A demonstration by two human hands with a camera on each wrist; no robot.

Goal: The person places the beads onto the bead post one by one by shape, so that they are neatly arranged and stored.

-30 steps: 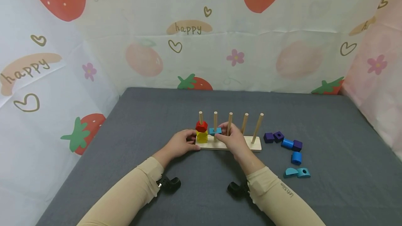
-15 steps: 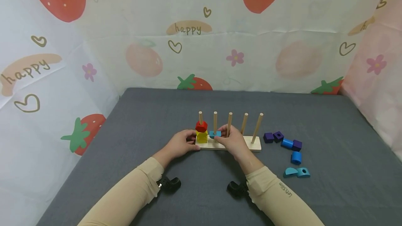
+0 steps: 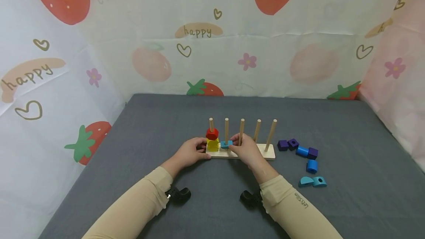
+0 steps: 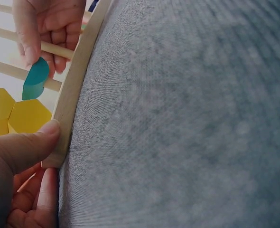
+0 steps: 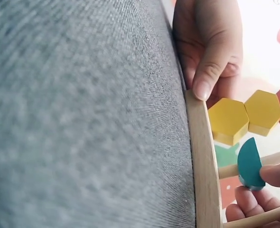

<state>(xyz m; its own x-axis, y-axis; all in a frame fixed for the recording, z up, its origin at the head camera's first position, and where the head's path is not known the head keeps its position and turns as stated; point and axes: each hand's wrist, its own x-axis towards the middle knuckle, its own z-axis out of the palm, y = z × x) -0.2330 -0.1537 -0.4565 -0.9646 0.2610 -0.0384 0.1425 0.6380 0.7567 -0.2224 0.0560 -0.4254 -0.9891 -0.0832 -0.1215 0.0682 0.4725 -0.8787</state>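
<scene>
My left hand (image 3: 190, 152) grips the left end of a pale wooden peg base (image 3: 219, 155), its thumb on the front edge. On the second peg from the left sits a teal half-round block (image 3: 226, 144), pinched between the thumb and fingers of my right hand (image 3: 248, 154). Its curved side faces the base, and the right wrist view shows a small gap between that block (image 5: 250, 164) and the wood. Yellow hexagonal blocks (image 3: 213, 145), with a red hexagonal block (image 3: 212, 134) above, are stacked on the leftmost peg. The three pegs to the right carry no blocks.
Right of the base lie several purple cubes (image 3: 283, 145), two blue rounded blocks (image 3: 311, 166) and two teal half-round blocks (image 3: 320, 182) on the grey cloth (image 3: 212, 209). A printed curtain (image 3: 279, 65) hangs behind the table.
The teal half-round block has slid down the second peg, closer to the base, with my right hand lowering along with it. My left hand keeps its grip on the base.
</scene>
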